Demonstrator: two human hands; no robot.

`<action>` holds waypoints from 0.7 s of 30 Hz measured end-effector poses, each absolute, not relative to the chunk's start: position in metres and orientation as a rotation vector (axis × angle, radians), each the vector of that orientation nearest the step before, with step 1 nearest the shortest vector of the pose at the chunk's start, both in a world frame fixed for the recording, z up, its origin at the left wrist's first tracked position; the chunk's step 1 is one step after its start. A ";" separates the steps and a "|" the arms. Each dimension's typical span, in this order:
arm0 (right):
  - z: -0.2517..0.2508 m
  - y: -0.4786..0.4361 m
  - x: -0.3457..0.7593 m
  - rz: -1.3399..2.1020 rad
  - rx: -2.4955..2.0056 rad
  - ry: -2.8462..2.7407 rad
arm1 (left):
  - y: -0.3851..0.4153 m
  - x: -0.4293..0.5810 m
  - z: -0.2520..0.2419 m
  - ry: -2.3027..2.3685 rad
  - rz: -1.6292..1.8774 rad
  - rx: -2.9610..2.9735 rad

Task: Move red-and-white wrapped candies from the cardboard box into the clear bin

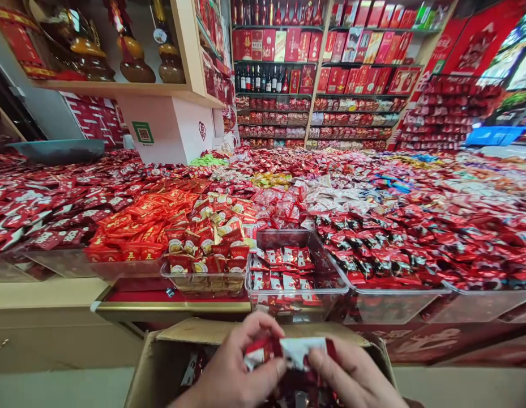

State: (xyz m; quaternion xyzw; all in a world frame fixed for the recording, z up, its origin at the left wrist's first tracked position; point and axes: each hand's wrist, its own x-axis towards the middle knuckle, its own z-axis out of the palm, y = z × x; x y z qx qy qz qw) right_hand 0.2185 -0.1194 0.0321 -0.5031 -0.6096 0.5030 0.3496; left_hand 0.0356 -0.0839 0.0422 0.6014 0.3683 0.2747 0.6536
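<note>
Above an open cardboard box, my left hand is closed on a red and white candy packet. Close beside it, my right hand pinches another small packet, white on top with red edges, between thumb and fingers. The two packets are nearly touching. More wrapped packets lie in the box below, partly hidden by my hands. Just beyond the box is a clear plastic bin with rows of similar red and white packets in its lower part.
A bin of red and gold wrapped candies stands to the left, with orange-red packets past it. Black and red packets fill the bin on the right. Shelves of bottles and red boxes line the back.
</note>
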 end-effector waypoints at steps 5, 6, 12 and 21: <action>0.045 -0.095 0.214 1.480 -1.107 -1.106 | -0.057 0.050 0.065 0.759 0.833 1.324; 0.045 -0.090 0.213 1.458 -1.092 -1.065 | -0.051 0.052 0.063 0.747 0.840 1.309; 0.038 -0.075 0.207 1.370 -1.052 -0.945 | -0.043 0.054 0.048 0.769 0.986 1.399; 0.025 -0.083 0.204 1.433 -1.032 -0.944 | -0.064 0.046 0.032 0.760 0.912 1.325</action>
